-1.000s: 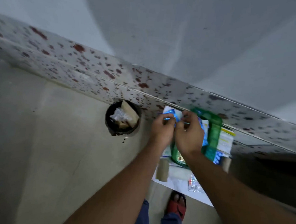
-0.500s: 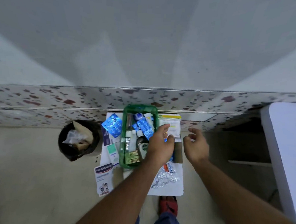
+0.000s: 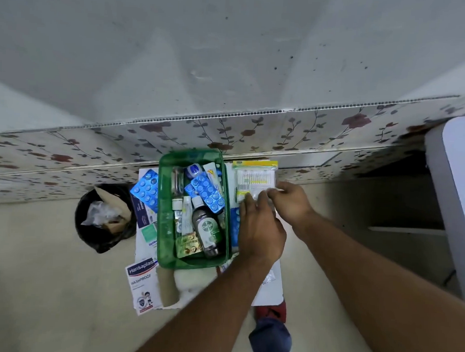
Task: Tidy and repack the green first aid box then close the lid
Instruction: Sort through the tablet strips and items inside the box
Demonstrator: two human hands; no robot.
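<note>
Both hands having shifted rightward off the green first aid box (image 3: 166,226), the left hand (image 3: 261,228) and right hand (image 3: 292,202) are pinching the cotton-swab packet (image 3: 255,178) beside it, ideally lifting it flat.

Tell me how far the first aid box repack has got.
Done: the green box already holds a brown antiseptic bottle, a blue pill strip and small tubes.

In hand: both the left hand and right hand are at the cotton swab pack beside the box.

Left: another pill strip, the plaster packet and a bandage roll lie outside. No lid is visible, so closing remains.
</note>
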